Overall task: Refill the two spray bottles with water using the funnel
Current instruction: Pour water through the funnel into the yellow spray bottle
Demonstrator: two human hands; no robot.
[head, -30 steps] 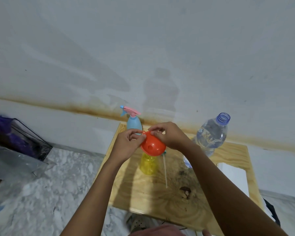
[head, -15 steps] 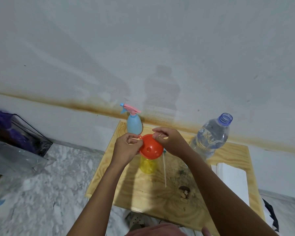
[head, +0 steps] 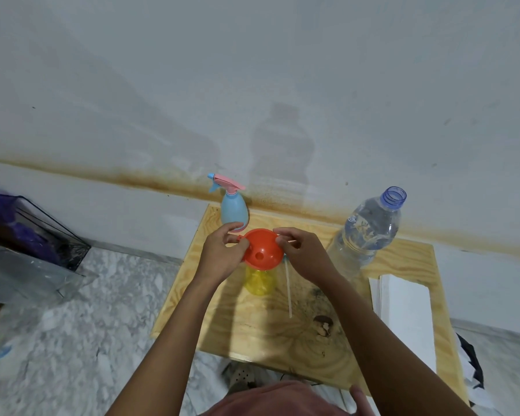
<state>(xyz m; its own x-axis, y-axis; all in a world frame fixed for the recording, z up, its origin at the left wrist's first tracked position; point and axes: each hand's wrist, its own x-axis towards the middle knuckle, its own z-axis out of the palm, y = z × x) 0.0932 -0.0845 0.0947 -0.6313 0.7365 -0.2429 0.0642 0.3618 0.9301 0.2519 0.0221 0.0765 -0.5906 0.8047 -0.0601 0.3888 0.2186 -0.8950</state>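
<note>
An orange funnel [head: 261, 249] sits upright on top of a yellow spray bottle [head: 259, 280] near the middle of the wooden table [head: 282, 340]. My left hand [head: 222, 256] pinches the funnel's left rim and tab. My right hand [head: 303, 255] holds its right rim with the fingertips. A blue spray bottle [head: 234, 210] with a pink trigger head stands behind them at the table's back left. An uncapped clear water bottle [head: 368, 232], part full, stands at the back right. A thin white dip tube [head: 288, 291] lies on the table beside the yellow bottle.
A white flat object [head: 406, 313] lies on the table's right side. A dark knot [head: 323, 324] marks the wood. A wire basket with purple cloth [head: 21, 232] and clear plastic sits on the marble floor at left. The wall runs close behind the table.
The funnel went from tilted toward me to level and lower, seated on the yellow bottle's neck. Both hands stayed on its rim.
</note>
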